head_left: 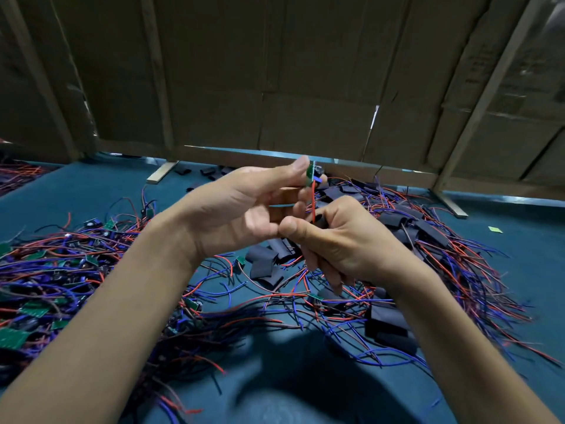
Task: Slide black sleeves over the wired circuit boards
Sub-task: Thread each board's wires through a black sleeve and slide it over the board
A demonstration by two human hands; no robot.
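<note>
My left hand (244, 209) pinches a small green circuit board (311, 172) upright between thumb and fingers, above the table. Its red wire (313, 203) hangs straight down into a black sleeve (319, 220) that my right hand (339, 240) grips just below. The sleeve sits around the wire, under the board and apart from it. Most of the sleeve is hidden inside my right fist. The board's wire ends trail out beneath that hand.
A heap of bare wired boards (46, 286) lies at the left. Loose black sleeves (269, 261) lie in the middle, and sleeved boards with red and blue wires (428, 240) pile at the right. A cardboard wall (305, 87) closes the back of the teal table (91, 191).
</note>
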